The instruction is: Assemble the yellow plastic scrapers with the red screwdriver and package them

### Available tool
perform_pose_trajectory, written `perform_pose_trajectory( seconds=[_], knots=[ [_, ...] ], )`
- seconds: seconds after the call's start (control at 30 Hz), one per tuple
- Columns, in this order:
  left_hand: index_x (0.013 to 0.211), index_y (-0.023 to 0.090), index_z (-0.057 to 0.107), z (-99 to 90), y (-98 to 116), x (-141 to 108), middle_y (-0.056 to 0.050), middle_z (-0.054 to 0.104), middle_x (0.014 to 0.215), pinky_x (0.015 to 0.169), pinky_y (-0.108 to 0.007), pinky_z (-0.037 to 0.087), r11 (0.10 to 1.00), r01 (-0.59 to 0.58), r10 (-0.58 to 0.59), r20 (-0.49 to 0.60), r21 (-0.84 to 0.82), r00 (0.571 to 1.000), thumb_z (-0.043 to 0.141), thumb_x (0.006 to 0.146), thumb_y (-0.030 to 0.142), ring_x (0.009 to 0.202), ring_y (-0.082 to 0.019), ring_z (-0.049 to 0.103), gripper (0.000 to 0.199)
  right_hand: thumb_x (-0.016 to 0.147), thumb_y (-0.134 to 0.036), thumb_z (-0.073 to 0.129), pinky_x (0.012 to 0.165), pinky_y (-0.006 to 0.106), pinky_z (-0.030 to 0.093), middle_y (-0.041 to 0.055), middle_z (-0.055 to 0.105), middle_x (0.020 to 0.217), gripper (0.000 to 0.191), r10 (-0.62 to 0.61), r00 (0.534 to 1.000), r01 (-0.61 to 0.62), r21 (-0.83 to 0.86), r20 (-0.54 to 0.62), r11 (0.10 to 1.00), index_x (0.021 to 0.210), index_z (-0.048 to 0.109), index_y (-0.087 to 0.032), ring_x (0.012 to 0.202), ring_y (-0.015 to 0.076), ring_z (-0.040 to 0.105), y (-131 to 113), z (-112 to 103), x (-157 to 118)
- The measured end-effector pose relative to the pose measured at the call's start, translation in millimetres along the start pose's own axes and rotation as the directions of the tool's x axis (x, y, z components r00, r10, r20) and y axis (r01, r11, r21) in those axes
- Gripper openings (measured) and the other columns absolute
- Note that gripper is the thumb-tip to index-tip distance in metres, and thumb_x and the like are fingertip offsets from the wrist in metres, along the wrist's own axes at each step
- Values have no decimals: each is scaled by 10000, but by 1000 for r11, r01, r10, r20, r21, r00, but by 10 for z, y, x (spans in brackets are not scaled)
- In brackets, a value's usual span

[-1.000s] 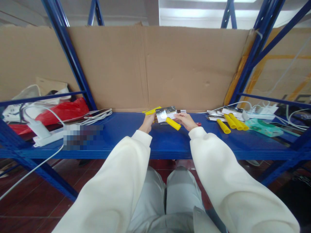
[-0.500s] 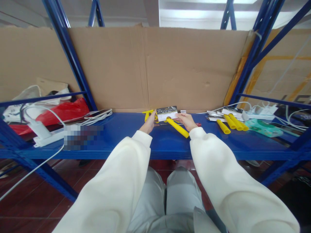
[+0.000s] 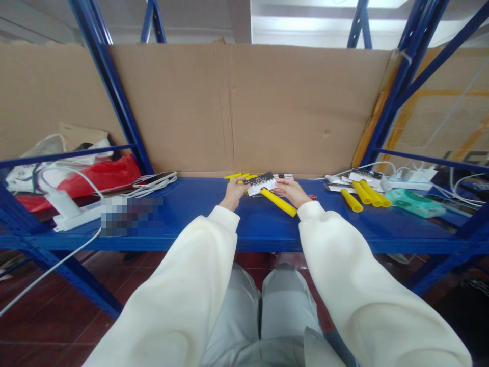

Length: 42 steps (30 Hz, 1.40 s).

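Between my two hands is a black-and-white card (image 3: pixel 262 184), tilted, with its right end higher. My left hand (image 3: pixel 234 193) pinches the card's left edge. The fingers of my right hand (image 3: pixel 292 191) close on its right edge. A yellow tube (image 3: pixel 280 202) slants down to the right from just below the card; whether it is joined to the card I cannot tell. Behind my left hand lie yellow pieces (image 3: pixel 233 176), partly hidden. A thin item with a red end (image 3: pixel 312 197) shows beside my right hand.
Several yellow tubes (image 3: pixel 352 200) lie on the blue shelf (image 3: pixel 198 214) at the right, near cards and a green packet (image 3: pixel 414 202). White cables and a power strip (image 3: pixel 82 215) are at the left, by a red bag (image 3: pixel 101 176). Cardboard (image 3: pixel 267 107) stands behind.
The card has turned, its left end dropping and its right end now higher. My left hand has shifted slightly, and the yellow pieces behind it look flatter. My right hand has barely moved.
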<state>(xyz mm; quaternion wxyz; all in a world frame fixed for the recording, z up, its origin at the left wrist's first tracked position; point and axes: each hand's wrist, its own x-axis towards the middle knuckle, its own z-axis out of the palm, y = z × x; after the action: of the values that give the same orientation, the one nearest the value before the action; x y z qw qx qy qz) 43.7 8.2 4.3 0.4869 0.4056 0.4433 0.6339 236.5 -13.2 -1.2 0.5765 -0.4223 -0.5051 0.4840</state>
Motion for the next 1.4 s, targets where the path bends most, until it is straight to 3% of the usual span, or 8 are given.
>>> perform_pose_trajectory(
  seconds=[0.1, 0.2, 0.27, 0.53, 0.67, 0.83, 1.13, 1.4],
  knots=[
    [889, 120, 671, -11, -17, 32, -39, 692, 746, 752, -308, 592, 999, -32, 32, -50, 14, 998, 709, 597, -88, 771, -196, 727, 361, 777, -91, 717, 885, 279, 585, 61, 761, 1021, 356, 40, 998, -40, -1, 55, 999, 1109, 638, -191, 905, 161, 736, 27, 18, -4],
    [835, 124, 674, -24, -33, 57, -17, 667, 671, 732, -297, 595, 999, -40, 41, -77, 16, 996, 692, 598, -89, 752, -192, 724, 319, 733, -133, 782, 764, 301, 626, 65, 754, 1055, 656, 120, 986, -115, -44, 119, 992, 1318, 496, -213, 795, 172, 742, 52, 30, -19],
    [815, 127, 677, -31, -38, 73, -17, 667, 662, 715, -293, 599, 999, -38, 40, -96, 22, 995, 691, 599, -83, 735, -188, 722, 301, 711, -158, 812, 681, 304, 636, 70, 754, 1042, 745, 154, 970, -141, -83, 187, 987, 1357, 447, -216, 712, 176, 734, 52, 32, -38],
    [793, 112, 682, -43, -10, 117, -82, 730, 809, 721, -317, 606, 1000, -22, 26, -249, 18, 968, 647, 620, -96, 775, -205, 738, 273, 708, -153, 802, 548, 266, 611, 20, 740, 926, 506, 150, 968, -126, -127, 203, 984, 1116, 514, -227, 562, 140, 690, -22, 53, -105],
    [719, 116, 682, -50, -15, 98, -78, 731, 786, 774, -326, 607, 1000, -24, 25, -186, 8, 982, 648, 634, -79, 848, -223, 739, 215, 705, -146, 798, 580, 296, 618, -5, 722, 823, 380, 111, 962, -88, -101, 250, 991, 980, 548, -222, 571, 148, 686, -19, 64, -138],
    [707, 108, 689, -42, -5, 29, -110, 742, 786, 808, -387, 610, 999, 44, -45, -74, -20, 996, 684, 607, -78, 912, -279, 734, 211, 697, -148, 812, 612, 293, 617, 8, 725, 820, 337, 111, 938, -83, -99, 328, 992, 968, 622, -209, 609, 150, 694, -22, 42, -165],
    [754, 102, 685, -6, 78, -91, -72, 704, 713, 791, -354, 613, 996, 86, -87, -63, -27, 994, 644, 677, -76, 829, -218, 733, 198, 680, -43, 745, 608, 289, 630, 38, 735, 941, 280, 103, 963, -78, -107, 251, 991, 912, 679, -185, 649, 139, 678, 0, 76, -140],
    [910, 109, 693, 15, 89, -105, -118, 740, 904, 805, -370, 609, 995, 84, -86, -31, -49, 996, 633, 725, -49, 868, -228, 738, 250, 705, -50, 731, 614, 308, 640, 69, 725, 1080, 324, 66, 973, -39, -128, 220, 991, 997, 724, -191, 690, 152, 692, -13, 78, -138]
  ],
)
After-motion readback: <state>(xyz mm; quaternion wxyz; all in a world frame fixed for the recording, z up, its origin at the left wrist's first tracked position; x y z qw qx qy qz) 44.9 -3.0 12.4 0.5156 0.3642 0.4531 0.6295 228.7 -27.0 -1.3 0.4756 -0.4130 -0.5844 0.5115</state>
